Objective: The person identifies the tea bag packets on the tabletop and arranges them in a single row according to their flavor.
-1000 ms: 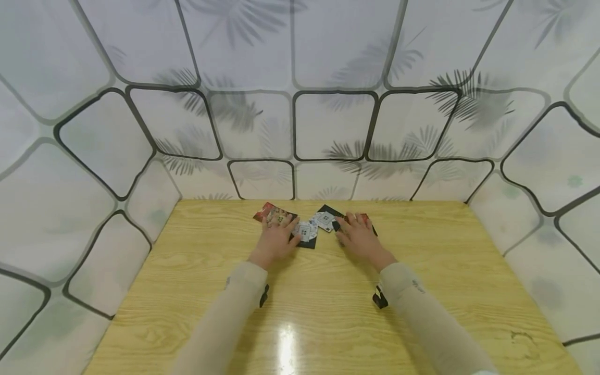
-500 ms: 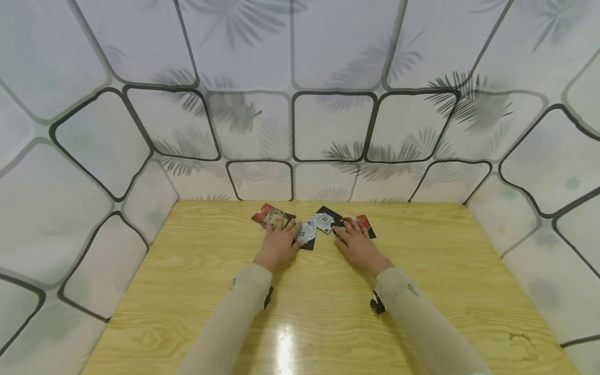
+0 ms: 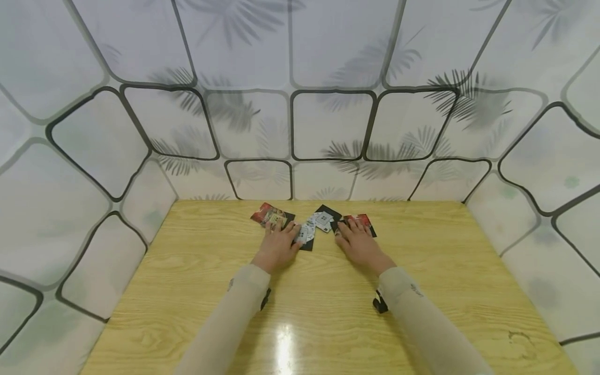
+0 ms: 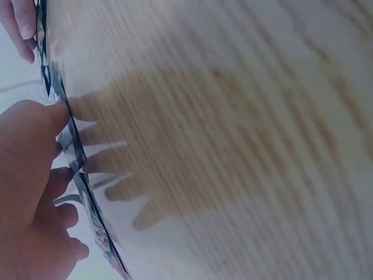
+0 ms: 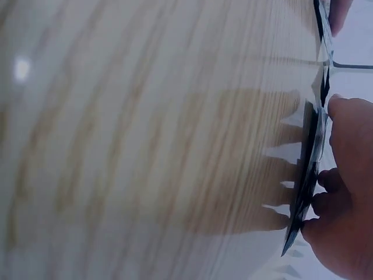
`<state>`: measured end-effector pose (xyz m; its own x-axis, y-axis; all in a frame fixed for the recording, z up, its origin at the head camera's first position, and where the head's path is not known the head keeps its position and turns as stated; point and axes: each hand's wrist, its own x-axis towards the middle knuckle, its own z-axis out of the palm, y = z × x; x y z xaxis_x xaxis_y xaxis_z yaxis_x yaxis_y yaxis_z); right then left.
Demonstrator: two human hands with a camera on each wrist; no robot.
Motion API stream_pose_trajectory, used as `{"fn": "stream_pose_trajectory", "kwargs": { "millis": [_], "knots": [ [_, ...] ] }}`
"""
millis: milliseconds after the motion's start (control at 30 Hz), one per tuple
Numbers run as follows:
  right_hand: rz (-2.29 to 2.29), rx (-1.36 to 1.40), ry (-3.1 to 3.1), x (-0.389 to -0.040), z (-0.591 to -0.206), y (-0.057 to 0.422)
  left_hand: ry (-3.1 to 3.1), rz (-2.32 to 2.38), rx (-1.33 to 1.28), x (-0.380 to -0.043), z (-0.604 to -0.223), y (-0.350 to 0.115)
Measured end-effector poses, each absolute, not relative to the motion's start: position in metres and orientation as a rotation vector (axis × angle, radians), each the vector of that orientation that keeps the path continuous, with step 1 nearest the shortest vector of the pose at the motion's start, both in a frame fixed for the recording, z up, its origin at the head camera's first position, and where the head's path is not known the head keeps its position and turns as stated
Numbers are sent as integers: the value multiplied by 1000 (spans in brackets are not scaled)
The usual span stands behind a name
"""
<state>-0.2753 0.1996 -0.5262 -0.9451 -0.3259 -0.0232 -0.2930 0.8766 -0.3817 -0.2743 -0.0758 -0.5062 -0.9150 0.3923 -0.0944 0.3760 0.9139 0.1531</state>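
I find both hands low over the counter [image 3: 319, 323], fingers parted and only slightly bent, neither closed around anything. My left hand [image 3: 278, 247] rests its fingertips on the near edge of a red-and-black printed piece [image 3: 272, 212], which extends beyond them and to their left. Its thumb lies on a white-printed piece [image 3: 308, 233] just to its right. My right hand [image 3: 361, 245] has its fingers over a second red-and-black piece [image 3: 362, 218], the red part showing beyond the fingertips. Between the hands, nearer the right and slightly beyond it, lies a second white-printed piece [image 3: 323, 221] with a black corner. I count 4 flat sections in a row; I cannot tell whether they are joined. Behind each hand is a pale sleeve [image 3: 225, 315] with a black item [image 3: 380, 302] at the wrist.
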Motion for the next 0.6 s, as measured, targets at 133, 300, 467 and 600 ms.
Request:
{"fn": "stream_pose_trajectory", "kwargs": {
  "millis": [133,300,467,600],
  "knots": [
    [-529,-463,2963,-275,-526,204,2948,214,595,-272,-507,-78],
    [-533,-459,2969,-275,-525,209,2965,198,617,-269,-510,-83],
    [-519,-446,2966,-274,-524,214,2958,219,621,-264,-511,-88],
    [-532,-424,2972,-272,-523,216,2946,255,608,-260,-511,-93]
  ]
}}
